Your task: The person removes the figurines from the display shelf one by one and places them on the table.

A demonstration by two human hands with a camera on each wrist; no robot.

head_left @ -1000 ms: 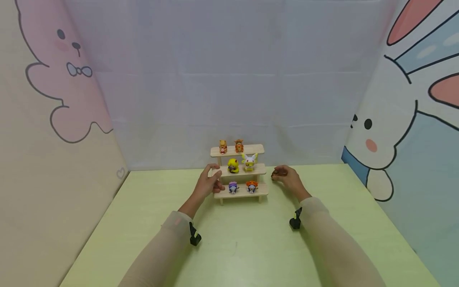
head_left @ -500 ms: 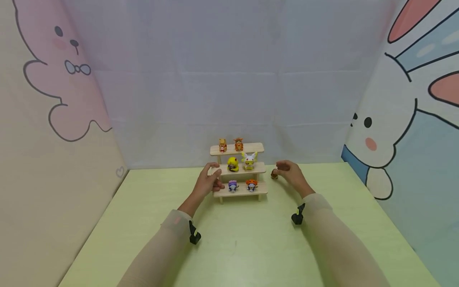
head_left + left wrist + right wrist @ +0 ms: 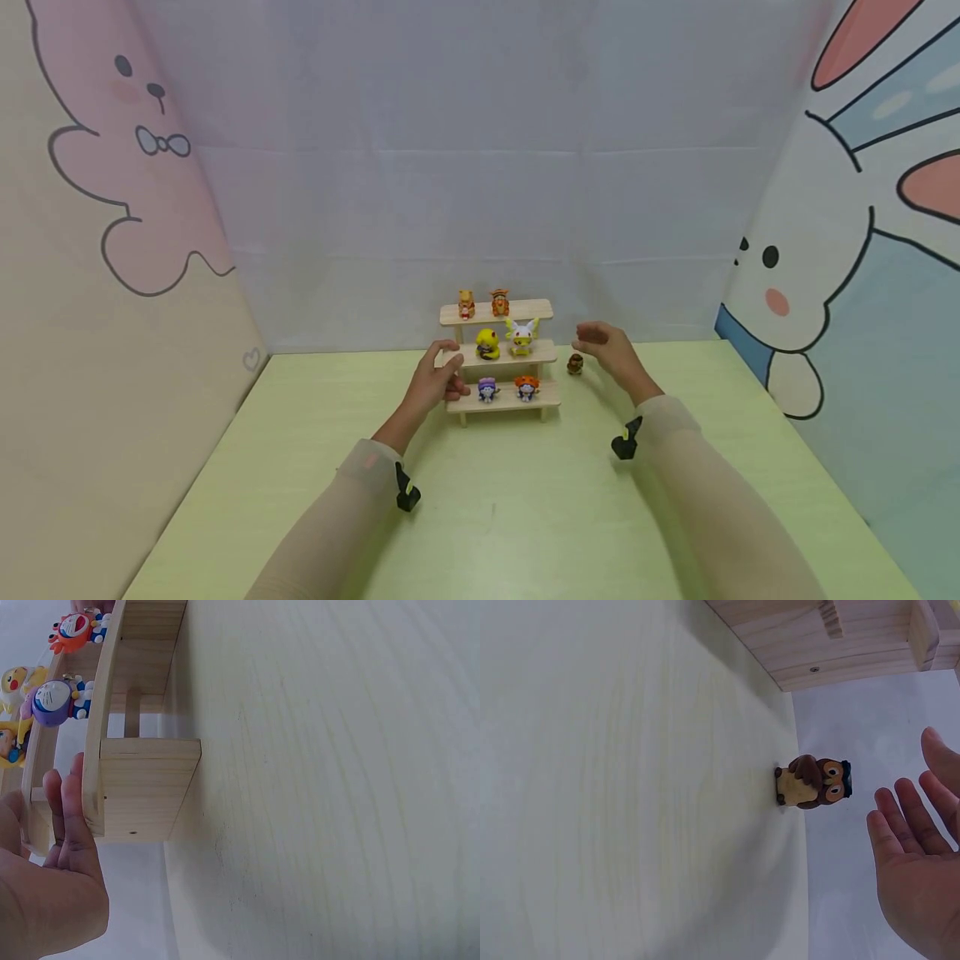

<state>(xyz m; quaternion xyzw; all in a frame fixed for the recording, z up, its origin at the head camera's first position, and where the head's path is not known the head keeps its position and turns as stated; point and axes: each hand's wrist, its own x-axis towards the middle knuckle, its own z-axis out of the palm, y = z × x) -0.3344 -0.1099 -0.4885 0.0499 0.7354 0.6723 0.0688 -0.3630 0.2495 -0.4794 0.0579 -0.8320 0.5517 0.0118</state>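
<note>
One owl figurine [image 3: 575,365], likely light and rigid, suits a mid-body pinch; the right hand [image 3: 611,352] has extended, empty fingers, the left hand [image 3: 431,385] relaxed ones at the left of the tiered shelf [image 3: 504,406].

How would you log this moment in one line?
left hand: at left end of three-tier pale wooden shelf; right hand: open, apart from small brown owl figurine; owl: upright on pale table beside shelf

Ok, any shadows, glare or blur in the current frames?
Head: soft shadow beside the right sleeve, pale sheen on the table. Left wrist: soft shadow along the shelf, no strong glare. Right wrist: broad soft shadow across the table, owl toy reads clearly.
</note>
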